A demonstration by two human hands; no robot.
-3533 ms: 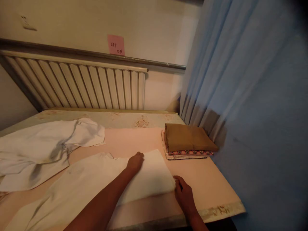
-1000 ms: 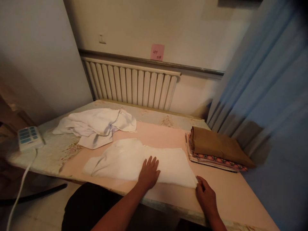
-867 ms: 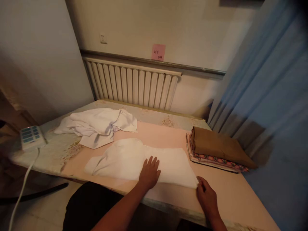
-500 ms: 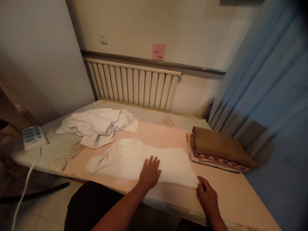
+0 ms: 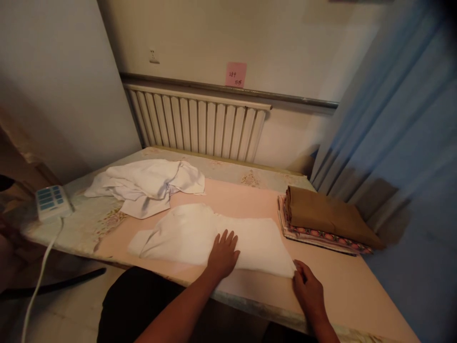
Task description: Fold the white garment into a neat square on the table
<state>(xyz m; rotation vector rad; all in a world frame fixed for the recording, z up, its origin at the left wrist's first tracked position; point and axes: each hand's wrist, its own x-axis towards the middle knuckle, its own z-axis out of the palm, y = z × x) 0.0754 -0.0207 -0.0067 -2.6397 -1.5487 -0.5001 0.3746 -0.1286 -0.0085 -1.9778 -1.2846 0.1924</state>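
Note:
A white garment (image 5: 189,233) lies spread in a long flat shape on the pink sheet; its exact kind is hard to tell. Pressed flat on its middle, my left hand (image 5: 224,255) is open with the fingers stretched out. At the garment's near right corner, my right hand (image 5: 309,288) is closed, pinching the edge of the cloth between thumb and fingers. The garment's left part is rumpled, with a few creases, while the right part looks smooth.
Crumpled white cloth (image 5: 146,183) lies at the back left. A stack of folded fabrics, brown one (image 5: 328,214) on top, sits at the right by a blue curtain (image 5: 403,157). A power strip (image 5: 53,202) with a white cord rests at the left table edge.
The view has shifted very slightly. Both hands and the white garment stay in practically the same place.

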